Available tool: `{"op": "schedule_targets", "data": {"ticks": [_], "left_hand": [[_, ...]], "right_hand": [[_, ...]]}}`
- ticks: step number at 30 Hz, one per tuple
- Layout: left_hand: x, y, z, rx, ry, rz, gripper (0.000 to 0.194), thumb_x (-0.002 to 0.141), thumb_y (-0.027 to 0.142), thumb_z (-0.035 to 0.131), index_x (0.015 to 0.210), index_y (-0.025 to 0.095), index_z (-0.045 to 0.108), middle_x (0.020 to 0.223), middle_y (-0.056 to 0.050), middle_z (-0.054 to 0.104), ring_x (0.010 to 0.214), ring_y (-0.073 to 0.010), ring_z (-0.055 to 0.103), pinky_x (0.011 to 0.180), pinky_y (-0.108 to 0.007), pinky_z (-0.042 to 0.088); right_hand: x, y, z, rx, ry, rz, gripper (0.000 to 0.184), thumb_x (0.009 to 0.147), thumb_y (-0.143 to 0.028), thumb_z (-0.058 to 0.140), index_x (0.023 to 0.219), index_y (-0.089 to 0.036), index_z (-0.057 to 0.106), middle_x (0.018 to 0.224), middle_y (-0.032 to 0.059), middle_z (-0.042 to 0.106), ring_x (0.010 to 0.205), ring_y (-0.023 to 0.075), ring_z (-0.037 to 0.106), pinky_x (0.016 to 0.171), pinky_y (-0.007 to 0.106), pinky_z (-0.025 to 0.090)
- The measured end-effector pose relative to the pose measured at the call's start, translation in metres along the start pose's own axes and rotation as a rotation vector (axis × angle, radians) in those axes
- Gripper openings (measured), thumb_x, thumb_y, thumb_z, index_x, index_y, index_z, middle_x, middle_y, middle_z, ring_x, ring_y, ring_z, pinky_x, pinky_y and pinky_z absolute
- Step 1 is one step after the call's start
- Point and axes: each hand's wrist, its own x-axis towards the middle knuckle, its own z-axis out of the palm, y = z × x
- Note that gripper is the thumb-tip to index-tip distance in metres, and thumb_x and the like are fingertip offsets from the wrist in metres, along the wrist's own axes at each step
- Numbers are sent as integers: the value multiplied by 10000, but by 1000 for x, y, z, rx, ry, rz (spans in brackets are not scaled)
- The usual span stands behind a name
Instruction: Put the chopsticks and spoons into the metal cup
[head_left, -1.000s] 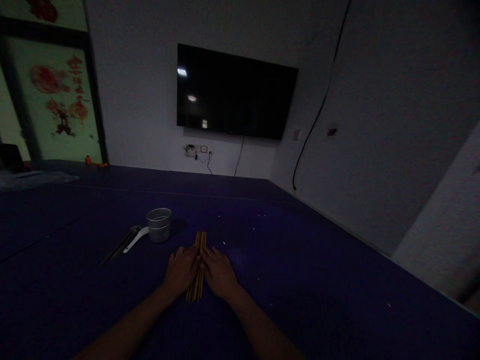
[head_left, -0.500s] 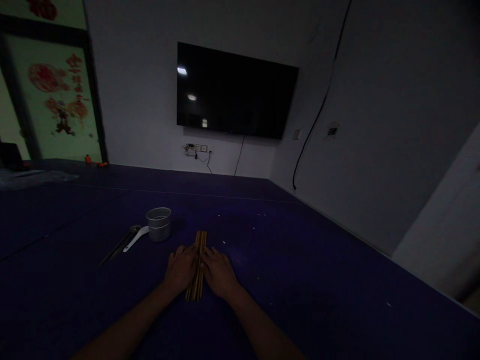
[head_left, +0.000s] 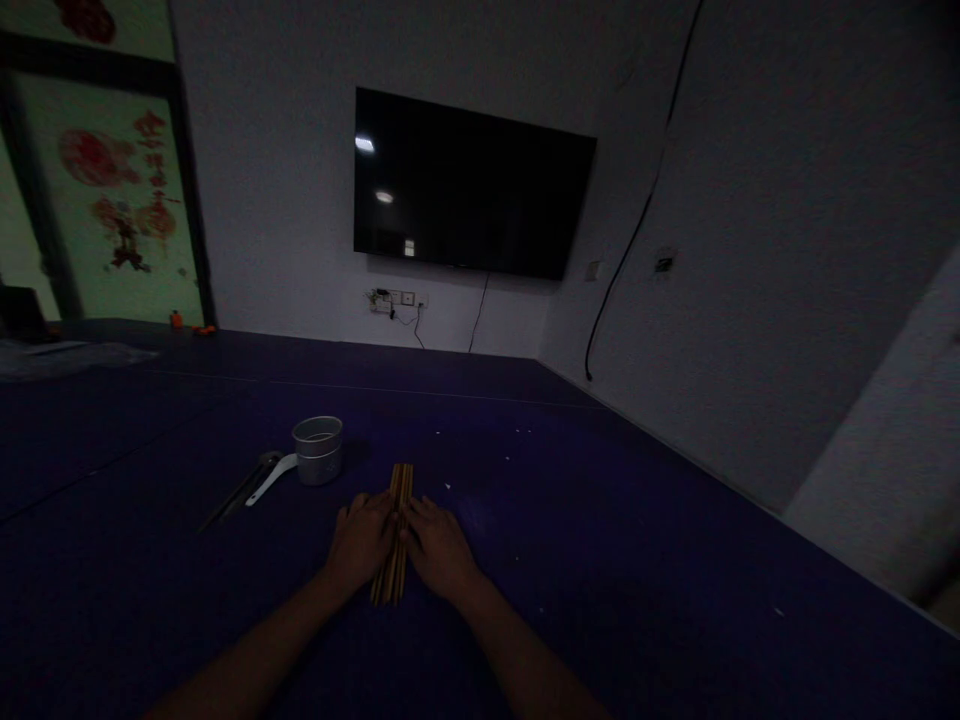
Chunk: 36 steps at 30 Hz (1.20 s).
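Several light-brown chopsticks [head_left: 402,481] lie side by side on the dark blue surface, pointing away from me. My left hand [head_left: 362,540] presses against their left side, its fingers bent over the bundle's edge. From the right, my right hand [head_left: 440,548] does the same, thumb and fingers resting on the sticks. Between them, both hands hold the bundle together, hiding part of its middle. Left of my hands stands a grey metal cup [head_left: 318,460]. A white spoon [head_left: 271,479] lies against the cup's side, next to dark, slim utensils [head_left: 240,490] that are hard to make out.
The blue surface [head_left: 637,520] runs back to the wall, with small white scraps [head_left: 448,486] on it. Clear plastic [head_left: 75,357] and small orange items [head_left: 202,329] lie at the far left. A television [head_left: 472,185] hangs above; a black cable [head_left: 626,250] dangles at right.
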Motion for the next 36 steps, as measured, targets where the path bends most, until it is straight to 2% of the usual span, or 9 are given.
{"op": "schedule_targets", "data": {"ticks": [14,28,36], "left_hand": [[-1,1,-2,5,6,-6,410,906,295,295,1253,246,509,1346,-53,507,1167,-236,455,905,-394,377],[0,2,-3,-1,-3,-6,411,912,287,288,1262,248,501,1362,-40,493,1170,-239,440,915,-423,363],[1,-1,1,-24,32,-7,393,914,282,294,1224,232,529,1338,-49,518,1153,-239,461,887,-410,368]], "right_hand": [[0,-1,0,-12,5,-11,446,930,-325,341,1359,-227,413,1412,56,416,1323,260,308,1022,459,303],[1,-2,1,1,4,11,443,938,-352,324,1361,-250,408,1412,53,416,1324,253,308,1021,456,285],[0,-2,2,5,42,7,431,937,-334,333,1335,-216,449,1377,78,459,1301,248,353,1024,443,297]]}}
